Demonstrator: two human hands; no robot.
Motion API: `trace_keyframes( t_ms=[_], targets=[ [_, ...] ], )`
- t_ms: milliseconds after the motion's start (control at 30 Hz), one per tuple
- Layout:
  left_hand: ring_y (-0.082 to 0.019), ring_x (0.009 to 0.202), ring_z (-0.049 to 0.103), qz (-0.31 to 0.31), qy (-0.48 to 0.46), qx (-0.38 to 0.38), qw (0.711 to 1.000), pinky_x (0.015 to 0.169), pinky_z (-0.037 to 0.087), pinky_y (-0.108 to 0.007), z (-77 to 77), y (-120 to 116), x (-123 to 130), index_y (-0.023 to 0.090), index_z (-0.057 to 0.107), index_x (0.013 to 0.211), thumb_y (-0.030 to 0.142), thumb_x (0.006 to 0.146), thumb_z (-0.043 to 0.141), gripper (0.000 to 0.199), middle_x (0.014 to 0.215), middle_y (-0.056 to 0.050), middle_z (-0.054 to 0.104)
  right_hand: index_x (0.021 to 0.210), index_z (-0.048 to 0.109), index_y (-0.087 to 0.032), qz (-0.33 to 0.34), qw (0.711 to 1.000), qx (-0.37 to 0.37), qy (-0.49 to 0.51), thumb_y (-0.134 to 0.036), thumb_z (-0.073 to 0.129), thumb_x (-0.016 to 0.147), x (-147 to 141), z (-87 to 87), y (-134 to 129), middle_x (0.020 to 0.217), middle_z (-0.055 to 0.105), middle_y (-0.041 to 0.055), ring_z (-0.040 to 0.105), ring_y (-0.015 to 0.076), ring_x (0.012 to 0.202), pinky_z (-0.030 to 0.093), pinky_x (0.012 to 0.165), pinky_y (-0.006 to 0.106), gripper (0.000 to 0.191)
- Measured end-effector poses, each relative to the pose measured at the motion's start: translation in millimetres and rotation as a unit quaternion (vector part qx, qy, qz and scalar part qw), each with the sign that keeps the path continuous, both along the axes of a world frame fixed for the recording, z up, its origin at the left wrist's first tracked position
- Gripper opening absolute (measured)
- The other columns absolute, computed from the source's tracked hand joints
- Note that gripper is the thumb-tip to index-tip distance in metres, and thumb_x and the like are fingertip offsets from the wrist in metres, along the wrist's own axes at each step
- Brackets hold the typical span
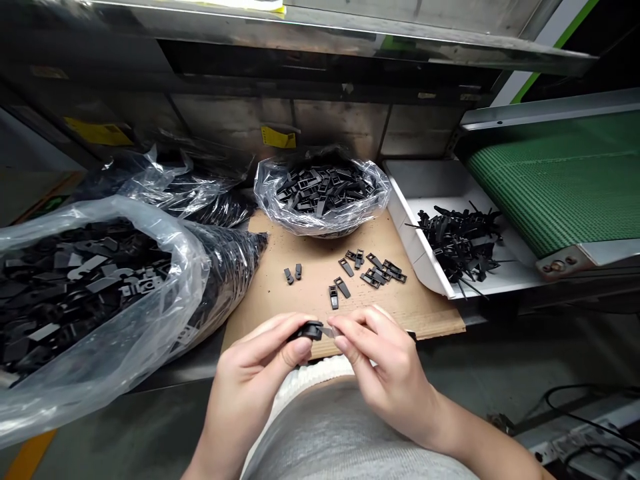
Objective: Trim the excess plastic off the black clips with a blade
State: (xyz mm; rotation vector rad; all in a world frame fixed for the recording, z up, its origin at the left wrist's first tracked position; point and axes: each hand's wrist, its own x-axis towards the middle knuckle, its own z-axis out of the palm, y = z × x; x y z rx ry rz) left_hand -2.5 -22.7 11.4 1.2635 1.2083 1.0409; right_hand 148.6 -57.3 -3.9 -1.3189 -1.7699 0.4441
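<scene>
In front of my body, my left hand (257, 363) pinches a small black plastic part (313, 329) between thumb and fingers. My right hand (387, 357) is closed on a knife with a thin, pointed grey blade (327, 331), whose tip is at the black part. The palm hides most of the knife, and a dark end shows behind the hand. Beyond my hands, several loose black clips (383, 270) lie on a cardboard sheet (280, 300). Two smaller black pieces (293, 273) lie apart from them on the left.
A large clear bag (195, 267) of black parts stands open at the left. At the back, a plastic-lined bowl (320, 227) holds black clips. On the right, a white tray (400, 200) with thin black pieces stands beside a green conveyor belt (565, 173). A metal shelf (350, 37) overhangs the back.
</scene>
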Motion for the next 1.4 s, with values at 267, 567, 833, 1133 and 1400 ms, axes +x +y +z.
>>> trace_keyframes(
  t_ms=[267,567,833,1133,1400],
  targets=[
    [-0.012,0.055,0.055,-0.050,-0.033,-0.033,0.998,0.052,0.047,-0.021,-5.7,0,-4,0.021,0.072,0.081,0.028,0.072,0.065,0.013,0.063,0.000,0.064,0.111,0.057,-0.017,-0.056,0.997,0.051,0.027,-0.011,0.045,0.086,3,-7.3,6,0.089,0.058,0.0094,0.054,0.0197,0.084,0.046,0.073,0.035,0.029],
    [-0.014,0.097,0.059,-0.126,0.179,0.321,0.922,0.085,0.047,-0.022,-20.1,15,-19,0.027,0.063,0.102,0.003,0.077,0.055,0.035,0.107,0.002,0.063,0.085,0.060,-0.017,0.020,0.979,-0.146,0.142,-0.019,0.040,0.090,13,3.5,5,0.060,0.052,-0.0018,0.049,0.0098,0.055,0.041,0.055,0.022,0.020],
    [-0.014,0.100,0.058,-0.168,0.215,0.427,0.862,0.087,0.047,-0.024,-20.0,20,-21,0.025,0.056,0.114,-0.004,0.075,0.054,0.048,0.114,-0.001,0.060,0.078,0.059,-0.016,0.034,0.992,-0.113,0.052,-0.018,0.042,0.089,11,7.8,9,0.064,0.054,-0.0002,0.047,0.0110,0.058,0.037,0.055,0.023,0.020],
    [-0.016,0.091,0.063,-0.192,0.145,0.366,0.899,0.078,0.053,-0.026,-15.8,25,-24,0.027,0.062,0.103,0.003,0.078,0.053,0.035,0.103,-0.001,0.066,0.071,0.062,-0.014,0.251,0.926,-0.248,0.133,-0.021,0.046,0.087,27,18.1,25,0.056,0.050,-0.0025,0.046,0.0083,0.052,0.038,0.052,0.020,0.024],
    [-0.017,0.094,0.063,-0.158,0.192,0.400,0.882,0.080,0.052,-0.026,-18.4,22,-26,0.024,0.057,0.109,0.001,0.077,0.054,0.040,0.106,-0.002,0.066,0.089,0.064,-0.013,0.126,0.878,-0.302,0.350,-0.030,0.056,0.082,24,7.6,25,0.057,0.048,-0.0045,0.039,0.0045,0.046,0.036,0.044,0.017,0.020]
  ],
)
